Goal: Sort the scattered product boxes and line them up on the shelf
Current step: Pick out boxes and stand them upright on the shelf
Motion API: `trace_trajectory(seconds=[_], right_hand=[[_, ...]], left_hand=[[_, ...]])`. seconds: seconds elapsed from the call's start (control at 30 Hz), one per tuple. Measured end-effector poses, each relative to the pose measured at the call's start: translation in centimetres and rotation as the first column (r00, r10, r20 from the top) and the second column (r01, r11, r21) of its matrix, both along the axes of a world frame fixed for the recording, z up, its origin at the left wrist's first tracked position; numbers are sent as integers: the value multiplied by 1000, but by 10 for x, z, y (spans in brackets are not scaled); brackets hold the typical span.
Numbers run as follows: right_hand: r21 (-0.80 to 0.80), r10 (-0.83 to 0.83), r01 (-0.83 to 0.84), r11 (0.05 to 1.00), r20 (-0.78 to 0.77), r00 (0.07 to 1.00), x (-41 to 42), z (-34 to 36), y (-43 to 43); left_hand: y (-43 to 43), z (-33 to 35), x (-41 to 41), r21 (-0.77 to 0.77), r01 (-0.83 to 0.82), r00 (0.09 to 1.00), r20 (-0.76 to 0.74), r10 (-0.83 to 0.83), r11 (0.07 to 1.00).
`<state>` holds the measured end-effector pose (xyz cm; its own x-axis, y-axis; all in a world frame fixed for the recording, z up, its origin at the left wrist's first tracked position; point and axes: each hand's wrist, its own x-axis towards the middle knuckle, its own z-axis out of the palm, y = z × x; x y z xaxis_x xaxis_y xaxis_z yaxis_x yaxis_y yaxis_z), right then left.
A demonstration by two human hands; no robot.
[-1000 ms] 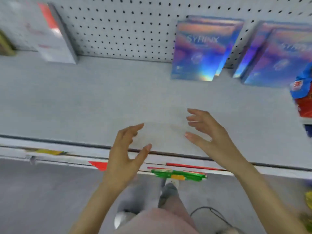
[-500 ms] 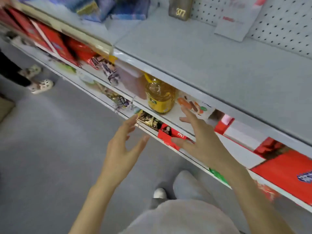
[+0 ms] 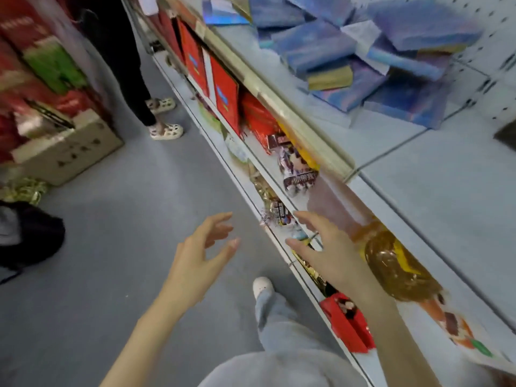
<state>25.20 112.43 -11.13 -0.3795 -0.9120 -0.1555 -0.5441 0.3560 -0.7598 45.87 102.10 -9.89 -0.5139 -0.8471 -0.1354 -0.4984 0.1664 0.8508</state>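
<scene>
Work on this job looks barely begun to me: the product boxes, blue and shimmery, lie in a loose heap on the upper shelf, some flat, some tilted, overlapping one another, and none that I can see stands in a row. All the sorting and lining up is left to do, I judge. My left hand holds nothing, fingers spread and lightly curved, out over the aisle floor. My right hand holds nothing either, fingers spread, in front of the lower shelf's edge near the oil bottle and snack packs. Both hands are well apart from the heap, which sits farther along the shelf, close to the pegboard back. Between me and the heap I see plain grey shelf top, room enough for a row, I think. The front lip with its gold strip is the edge to mind: a box nudged past it would drop. Another person's legs and a cardboard carton stand in the aisle on my left, so I would keep close to the shelf
</scene>
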Motion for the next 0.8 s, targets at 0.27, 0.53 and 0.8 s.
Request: trace_trajectory(seconds=[0.27,0.53,0.8], right_hand=[[1,97,-97,995,70,993,-40,26,-205],[-13,20,-18,1000,150,989,-43,19,-366],[-139,-245,279,950,222,944,-47,40,-528]], left_hand=[[-177,19,-34,4,-123,992,-23,123,992],[-346,-3,-46,110,-102,986,-118,115,989],[-557,21,-73,13,101,987,-130,-99,995]])
